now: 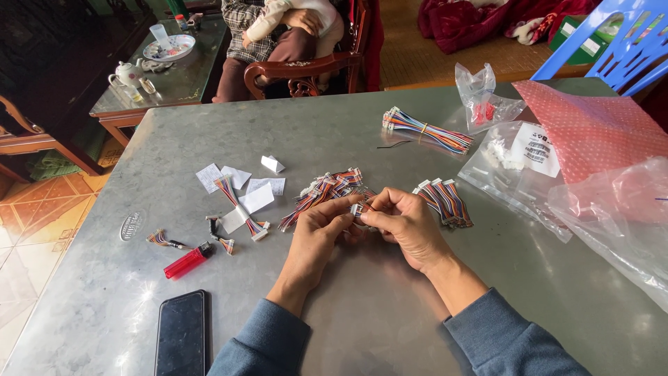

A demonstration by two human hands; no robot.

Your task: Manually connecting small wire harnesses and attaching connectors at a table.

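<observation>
My left hand (316, 233) and my right hand (403, 223) meet over the metal table (362, 313), both pinching a small white connector with short coloured wires (359, 207). Just behind my fingers lies a loose pile of multicoloured wire harnesses (323, 189). A tidy bunch of the same harnesses (445, 200) rests right of my right hand. Farther back sits a long bundle of coloured wires (426, 130) tied in the middle.
A red lighter (188, 260) and black phone (181, 334) lie front left, near paper slips (240, 182) and a paper-wrapped harness (240, 209). Clear plastic bags (529, 160) and pink bubble wrap (591, 129) fill the right. A person sits in a wooden chair (299, 69) beyond.
</observation>
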